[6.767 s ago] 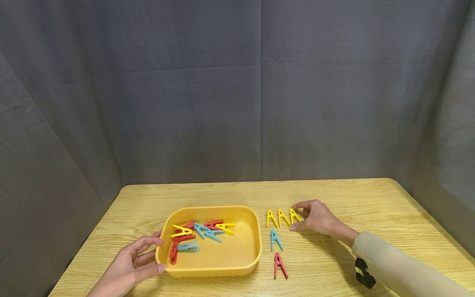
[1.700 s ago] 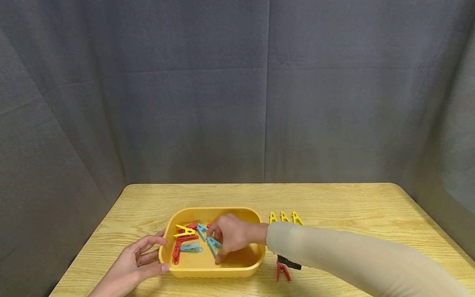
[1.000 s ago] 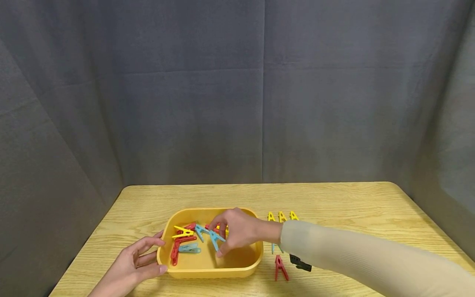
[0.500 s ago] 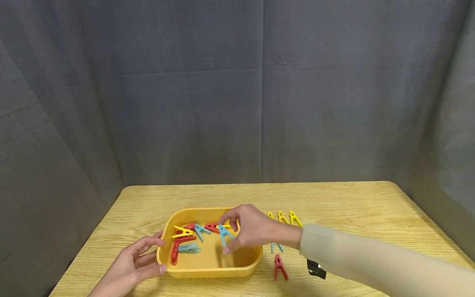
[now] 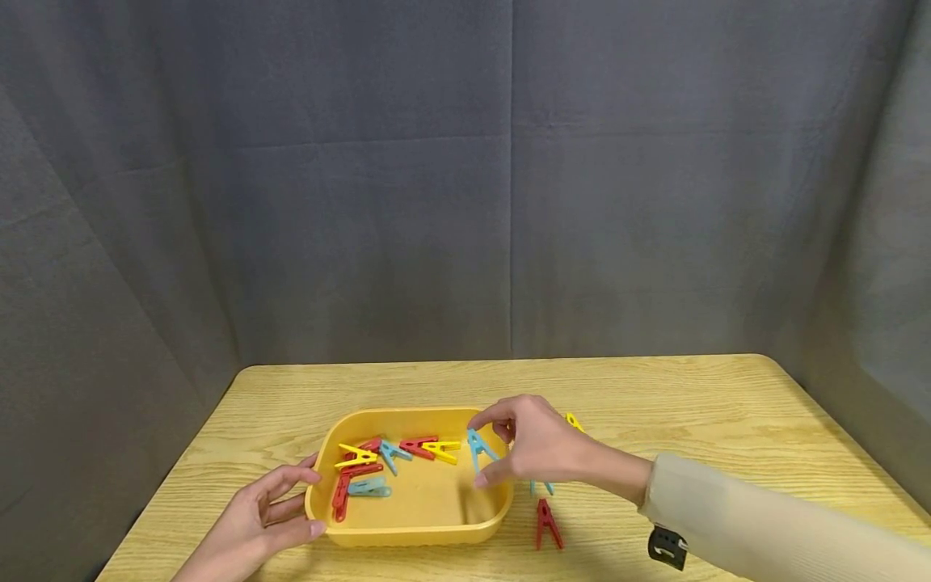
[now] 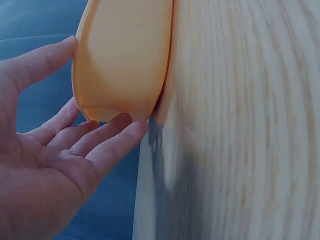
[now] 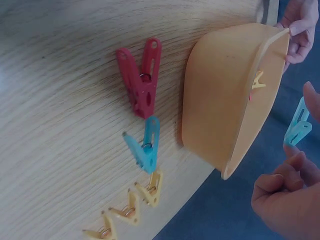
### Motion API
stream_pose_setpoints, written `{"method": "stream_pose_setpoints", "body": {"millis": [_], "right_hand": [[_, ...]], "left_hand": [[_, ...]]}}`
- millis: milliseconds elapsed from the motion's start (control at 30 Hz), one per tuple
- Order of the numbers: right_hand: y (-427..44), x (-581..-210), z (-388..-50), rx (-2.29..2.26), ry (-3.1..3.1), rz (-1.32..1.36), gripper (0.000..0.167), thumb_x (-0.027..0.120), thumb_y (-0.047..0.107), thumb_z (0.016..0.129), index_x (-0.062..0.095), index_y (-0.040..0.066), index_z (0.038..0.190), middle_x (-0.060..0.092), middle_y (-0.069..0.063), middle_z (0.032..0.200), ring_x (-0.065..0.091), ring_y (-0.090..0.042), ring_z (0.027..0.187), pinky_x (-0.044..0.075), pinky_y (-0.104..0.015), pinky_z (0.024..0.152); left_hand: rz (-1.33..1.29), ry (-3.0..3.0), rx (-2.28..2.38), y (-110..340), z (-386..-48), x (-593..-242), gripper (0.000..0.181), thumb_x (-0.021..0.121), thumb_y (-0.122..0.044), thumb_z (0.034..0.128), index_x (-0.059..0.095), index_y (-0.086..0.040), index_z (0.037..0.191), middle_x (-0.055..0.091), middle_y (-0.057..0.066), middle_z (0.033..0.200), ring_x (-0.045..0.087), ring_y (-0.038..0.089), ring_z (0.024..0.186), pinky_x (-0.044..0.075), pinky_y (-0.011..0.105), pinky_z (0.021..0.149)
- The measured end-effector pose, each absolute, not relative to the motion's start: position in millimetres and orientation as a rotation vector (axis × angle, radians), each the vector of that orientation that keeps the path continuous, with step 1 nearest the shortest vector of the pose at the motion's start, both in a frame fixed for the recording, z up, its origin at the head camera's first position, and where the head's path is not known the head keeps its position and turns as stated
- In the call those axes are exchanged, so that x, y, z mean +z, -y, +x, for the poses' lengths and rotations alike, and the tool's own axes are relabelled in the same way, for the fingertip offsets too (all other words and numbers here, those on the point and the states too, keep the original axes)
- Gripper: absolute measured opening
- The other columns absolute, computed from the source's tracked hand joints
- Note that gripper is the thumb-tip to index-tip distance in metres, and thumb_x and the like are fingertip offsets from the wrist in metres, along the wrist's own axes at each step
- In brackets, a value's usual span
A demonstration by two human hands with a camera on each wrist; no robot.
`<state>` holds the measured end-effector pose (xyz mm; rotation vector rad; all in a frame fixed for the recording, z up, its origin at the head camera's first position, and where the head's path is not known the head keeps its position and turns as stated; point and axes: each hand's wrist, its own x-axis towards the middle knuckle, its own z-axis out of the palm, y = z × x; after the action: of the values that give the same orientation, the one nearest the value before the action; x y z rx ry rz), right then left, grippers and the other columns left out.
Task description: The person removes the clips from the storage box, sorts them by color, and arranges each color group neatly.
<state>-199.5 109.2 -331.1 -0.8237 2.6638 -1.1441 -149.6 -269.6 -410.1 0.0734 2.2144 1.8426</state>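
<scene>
The right hand (image 5: 541, 442) pinches a blue clothespin (image 5: 476, 443) between thumb and forefinger, raised at the right end of the yellow basket (image 5: 414, 535). The left hand (image 5: 254, 517), fingers spread, touches the basket's left end; a red clothespin (image 5: 548, 524) lies on the table (image 5: 676, 396).

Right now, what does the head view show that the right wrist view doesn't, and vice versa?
Only the head view shows the cream sleeve and the blue clothespins inside the yellow bin. Only the right wrist view shows all three yellow clothespins on the table; the head view shows one. Both show the bin, the left hand, the right hand pinching another blue clothespin, and the table's red clothespin.
</scene>
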Motion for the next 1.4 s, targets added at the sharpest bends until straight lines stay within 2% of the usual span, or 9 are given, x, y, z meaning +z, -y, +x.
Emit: {"method": "stream_pose_setpoints", "body": {"millis": [200,500,1033,1233,1400], "right_hand": [[-130.3,-327.8,-194.4,-1.181,-2.683,-0.793,0.052,0.098,0.025,0.072,0.078,0.009,0.117,0.049,-0.001,0.074,0.041,-0.01,0.068,0.035,-0.026,0.063],[-164.0,-331.0,-188.0,-1.261,-2.744,-0.648,0.058,0.099,0.026,0.071,0.077,0.004,0.12,0.049,-0.001,0.072,0.041,-0.012,0.066,0.034,-0.025,0.06],[-202.6,-372.5,-185.0,-1.292,-2.772,-0.419,0.061,0.097,0.021,0.074,0.074,-0.002,0.125,0.035,0.005,0.064,0.03,-0.01,0.059,0.034,-0.028,0.064],[-207.2,-388.0,-184.7,-1.337,-2.726,-0.348,0.062,0.098,0.018,0.072,0.074,-0.004,0.124,0.037,0.002,0.065,0.03,-0.012,0.059,0.029,-0.026,0.057],[-207.5,-396.6,-185.8,-1.336,-2.722,-0.314,0.064,0.099,0.018,0.07,0.074,-0.004,0.125,0.04,0.001,0.064,0.033,-0.013,0.059,0.03,-0.026,0.057]], "left_hand": [[0.08,-2.205,1.85,270.3,-149.2,-410.4,0.06,0.088,-0.008,0.0866,0.055,0.003,0.136,0.025,0.029,0.168,0.055,0.046,0.135,0.061,0.038,0.092],[0.093,-2.197,1.857,271.7,-149.1,-409.3,0.061,0.087,-0.008,0.0872,0.054,0.003,0.137,0.024,0.028,0.169,0.054,0.046,0.136,0.061,0.039,0.093],[0.076,-2.236,1.83,271.8,-148.9,-409.4,0.061,0.088,-0.008,0.0859,0.055,0.003,0.136,0.026,0.028,0.168,0.054,0.047,0.135,0.061,0.038,0.093],[0.044,-2.255,1.806,270.1,-150.1,-409.4,0.061,0.089,-0.008,0.0853,0.055,0.002,0.135,0.027,0.028,0.167,0.056,0.046,0.135,0.061,0.038,0.092],[0.085,-2.226,1.831,269.2,-149.7,-409.6,0.061,0.088,-0.007,0.086,0.055,0.003,0.136,0.025,0.029,0.168,0.055,0.046,0.135,0.06,0.038,0.093]]}}
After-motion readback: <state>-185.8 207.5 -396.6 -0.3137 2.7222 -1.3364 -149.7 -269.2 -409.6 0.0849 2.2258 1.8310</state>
